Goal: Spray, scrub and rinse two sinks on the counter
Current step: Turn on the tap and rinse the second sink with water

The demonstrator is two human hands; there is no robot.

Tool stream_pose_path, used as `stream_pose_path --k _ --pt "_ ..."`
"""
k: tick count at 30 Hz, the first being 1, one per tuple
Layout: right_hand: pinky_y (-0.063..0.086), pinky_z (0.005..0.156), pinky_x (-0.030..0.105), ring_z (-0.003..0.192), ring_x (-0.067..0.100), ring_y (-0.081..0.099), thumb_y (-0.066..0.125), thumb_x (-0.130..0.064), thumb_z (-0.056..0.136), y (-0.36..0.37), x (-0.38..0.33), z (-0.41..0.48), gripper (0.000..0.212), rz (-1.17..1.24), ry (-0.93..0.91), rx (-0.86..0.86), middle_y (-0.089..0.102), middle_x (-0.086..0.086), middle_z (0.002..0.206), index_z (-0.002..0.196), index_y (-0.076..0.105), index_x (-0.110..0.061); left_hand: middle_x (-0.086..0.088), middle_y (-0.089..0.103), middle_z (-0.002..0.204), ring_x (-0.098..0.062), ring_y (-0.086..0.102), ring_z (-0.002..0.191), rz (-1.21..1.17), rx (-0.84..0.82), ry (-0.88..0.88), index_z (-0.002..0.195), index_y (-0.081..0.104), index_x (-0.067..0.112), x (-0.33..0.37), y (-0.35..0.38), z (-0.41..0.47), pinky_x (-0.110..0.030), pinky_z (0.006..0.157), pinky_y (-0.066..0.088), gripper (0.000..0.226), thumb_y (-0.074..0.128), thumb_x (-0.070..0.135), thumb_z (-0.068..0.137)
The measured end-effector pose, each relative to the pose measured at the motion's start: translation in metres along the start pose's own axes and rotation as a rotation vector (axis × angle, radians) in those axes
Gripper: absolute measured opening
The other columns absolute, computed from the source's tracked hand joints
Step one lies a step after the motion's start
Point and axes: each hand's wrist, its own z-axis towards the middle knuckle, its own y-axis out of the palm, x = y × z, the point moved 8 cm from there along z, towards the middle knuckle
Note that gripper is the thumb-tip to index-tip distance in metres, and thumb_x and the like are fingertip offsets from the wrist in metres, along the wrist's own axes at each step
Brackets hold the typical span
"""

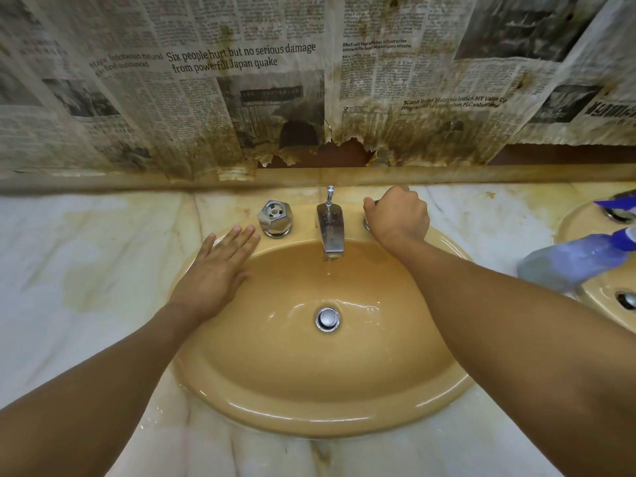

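The right hand gripped the knob right of the faucet. The left hand lay flat on the sink rim left of it. The bottle sat farther right.

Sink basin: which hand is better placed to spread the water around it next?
Probably the left. The left hand lies open and flat on the sink rim, holding nothing; the right hand is curled round the right tap handle.
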Motion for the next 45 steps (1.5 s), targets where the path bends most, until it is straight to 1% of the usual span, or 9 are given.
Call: stream_pose_path --k 5,9,12,17,23,31,36,40,45 --pt "0.046 0.082 0.039 0.116 0.038 0.061 0.057 -0.047 0.1 0.005 0.008 -0.019 0.053 0.108 -0.041 -0.063 0.062 0.016 0.126 0.129 0.05 -0.004 0.005 0.027 0.168 -0.018 0.021 0.156 -0.04 0.023 -0.024 0.16 0.033 0.023 0.0 -0.006 -0.003 -0.046 0.126 0.013 0.068 0.064 0.027 0.1" --pt "0.044 0.104 0.046 0.134 0.036 0.046 0.06 -0.042 0.098 0.02 0.032 -0.05 0.078 0.137 -0.179 -0.287 0.045 0.015 0.144 0.159 0.02 -0.013 0.005 0.026 0.168 -0.019 0.022 0.156 -0.092 0.017 -0.087 0.16 0.033 0.024 0.006 -0.011 -0.009 -0.045 0.127 0.012 0.066 0.063 0.022 0.101" --pt "0.043 0.107 0.046 0.136 0.035 0.043 0.058 -0.044 0.1 0.018 0.062 -0.074 0.064 0.054 -0.256 -0.335 0.046 0.014 0.142 0.153 0.038 -0.014 0.003 0.023 0.168 -0.02 0.018 0.157 -0.135 -0.002 -0.182 0.161 0.031 0.021 0.012 -0.013 -0.026 -0.045 0.127 0.012 0.074 0.059 0.005 0.094" --pt "0.049 0.1 0.045 0.125 0.03 0.056 0.06 -0.049 0.096 -0.003 0.087 -0.108 0.061 0.022 -0.335 -0.375 0.058 0.009 0.135 0.147 0.046 -0.02 0.006 0.013 0.17 -0.018 0.008 0.159 -0.318 -0.145 -0.357 0.163 0.021 0.018 0.023 -0.02 -0.058 -0.038 0.129 0.007 0.093 0.054 -0.007 0.08" --pt "0.041 0.108 0.035 0.133 0.028 0.051 0.066 -0.044 0.096 -0.038 0.101 -0.144 0.067 0.075 -0.392 -0.365 0.056 0.01 0.145 0.152 0.044 -0.017 -0.006 0.043 0.159 -0.024 0.04 0.146 -0.362 -0.265 -0.408 0.147 0.053 0.014 0.064 -0.051 -0.076 -0.03 0.118 0.03 0.053 0.063 0.016 0.095" --pt "0.037 0.114 0.045 0.142 0.028 0.04 0.064 -0.05 0.094 -0.077 0.116 -0.18 0.073 0.152 -0.417 -0.303 0.045 0.006 0.154 0.157 0.035 -0.025 -0.001 0.046 0.156 -0.021 0.039 0.146 -0.477 -0.111 -0.291 0.15 0.049 0.021 0.167 -0.102 -0.078 -0.033 0.116 0.032 0.054 0.063 0.035 0.099" --pt "0.033 0.115 0.04 0.144 0.025 0.037 0.064 -0.049 0.095 -0.093 0.138 -0.193 0.074 0.252 -0.36 -0.261 0.043 0.005 0.156 0.157 0.033 -0.025 0.001 0.042 0.16 -0.018 0.033 0.149 -0.542 -0.107 -0.26 0.151 0.048 0.026 0.213 -0.111 -0.078 -0.029 0.115 0.026 0.055 0.063 0.039 0.1" --pt "0.032 0.118 0.042 0.146 0.023 0.036 0.064 -0.05 0.095 -0.102 0.175 -0.191 0.078 0.332 -0.276 -0.258 0.04 0.002 0.158 0.159 0.029 -0.025 0.002 0.044 0.156 -0.007 0.05 0.12 -0.581 -0.123 -0.261 0.15 0.049 0.022 0.248 -0.104 -0.067 -0.019 0.098 0.03 0.056 0.064 0.038 0.099" --pt "0.037 0.115 0.042 0.14 0.022 0.043 0.064 -0.054 0.093 -0.113 0.228 -0.167 0.082 0.375 -0.242 -0.273 0.042 0.001 0.157 0.16 0.025 -0.028 0.004 0.045 0.153 -0.021 0.055 0.128 -0.609 -0.153 -0.268 0.149 0.048 0.027 0.303 -0.085 -0.048 -0.04 0.11 0.042 0.058 0.066 0.044 0.097"
